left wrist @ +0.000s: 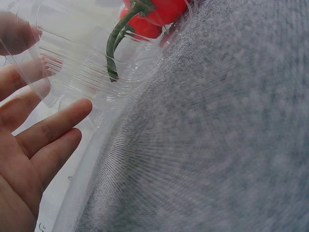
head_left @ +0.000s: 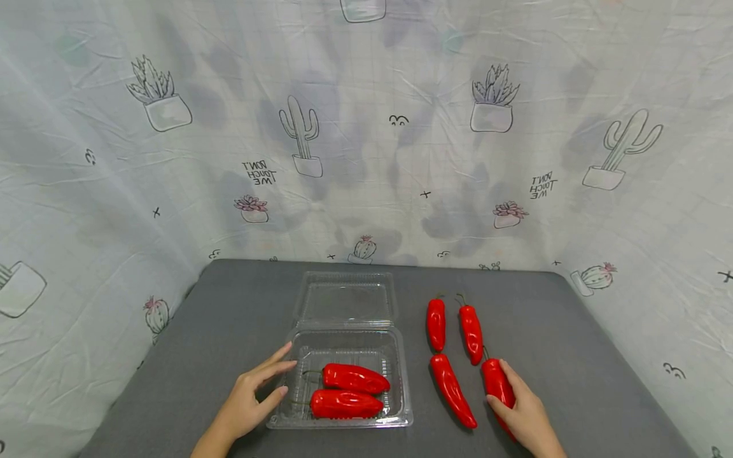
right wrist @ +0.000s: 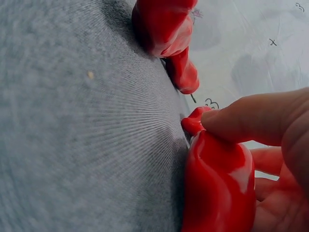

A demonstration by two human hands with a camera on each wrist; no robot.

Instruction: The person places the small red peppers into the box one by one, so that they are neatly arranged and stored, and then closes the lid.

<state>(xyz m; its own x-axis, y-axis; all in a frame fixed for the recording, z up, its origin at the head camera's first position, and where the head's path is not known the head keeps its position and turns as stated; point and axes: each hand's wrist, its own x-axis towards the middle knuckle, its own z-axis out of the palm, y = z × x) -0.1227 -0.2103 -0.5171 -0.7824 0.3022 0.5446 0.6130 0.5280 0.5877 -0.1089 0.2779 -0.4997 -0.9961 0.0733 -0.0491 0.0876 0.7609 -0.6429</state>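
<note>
My right hand (head_left: 523,416) holds a glossy red pepper (head_left: 497,381) at the right, thumb along one side and fingers along the other. The right wrist view shows this pepper (right wrist: 219,188) against the grey cloth, under the thumb. On the left, my left hand (head_left: 252,397) is at the side of a clear plastic clamshell box (head_left: 403,381), its fingers spread and fairly straight. In the left wrist view, the fingers (left wrist: 53,128) lie right by the ribbed clear wall. Two red peppers (head_left: 355,378) lie side by side in the box, green stems leftward.
Three more red peppers (head_left: 436,324) lie on the grey table (head_left: 240,312) between the box and my right hand. The box's lid (head_left: 347,299) is folded back, away from me. A patterned white curtain (head_left: 366,140) rises behind the table and along both sides.
</note>
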